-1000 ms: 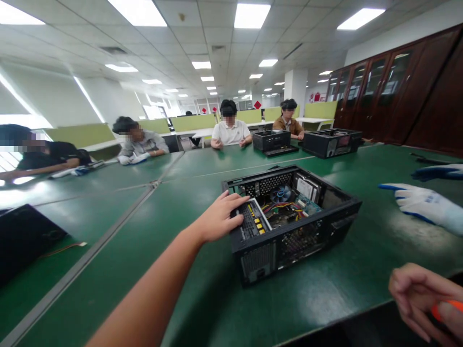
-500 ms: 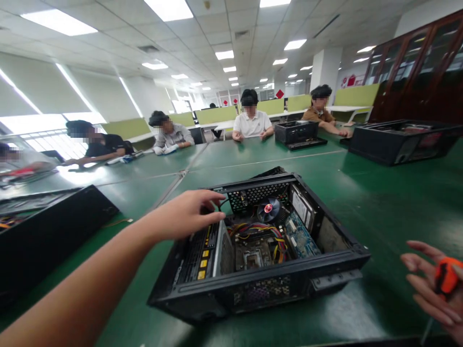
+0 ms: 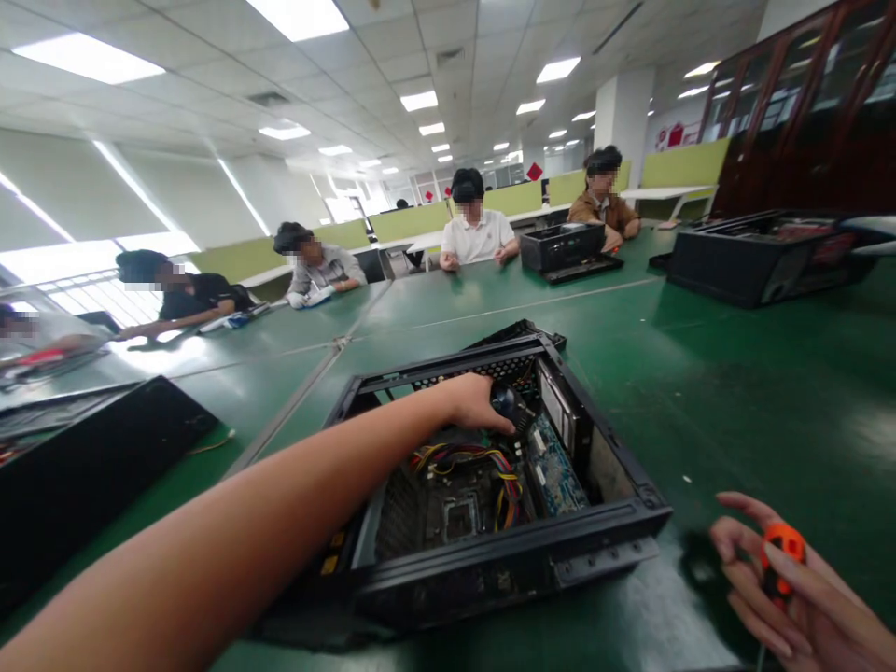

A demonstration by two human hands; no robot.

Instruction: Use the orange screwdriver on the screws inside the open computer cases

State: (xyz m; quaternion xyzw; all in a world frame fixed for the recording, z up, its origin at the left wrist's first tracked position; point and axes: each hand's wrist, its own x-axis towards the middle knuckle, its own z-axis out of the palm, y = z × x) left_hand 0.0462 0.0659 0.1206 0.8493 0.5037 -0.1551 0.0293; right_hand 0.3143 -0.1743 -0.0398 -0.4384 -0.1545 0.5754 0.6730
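Note:
In front of me an open black computer case [image 3: 609, 527] lies on its side on the green table. My left hand [image 3: 480, 403] reaches into it, thumb and fingers closed around the black CPU cooler fan [image 3: 510, 403] near the back wall; the fingertips are partly hidden. Beside the fan are a blue circuit board [image 3: 556, 471] and a hard drive [image 3: 558, 401]. Coloured cables [image 3: 494, 462] curve over the dusty motherboard [image 3: 427, 495]. To the right of the case, my right hand [image 3: 791, 583] holds an orange and black screwdriver [image 3: 785, 539], its thin shaft pointing down.
A black case [image 3: 105, 448] stands at the left, another [image 3: 756, 261] at the far right, and a smaller one [image 3: 564, 247] across the table. Behind my case lies a black panel [image 3: 518, 331]. Several people sit along the far side of the green table [image 3: 434, 317].
My left hand has moved from above the power supply, right and inward, and closed on the fan. My right hand has come further into view with the screwdriver. The view has shifted slightly.

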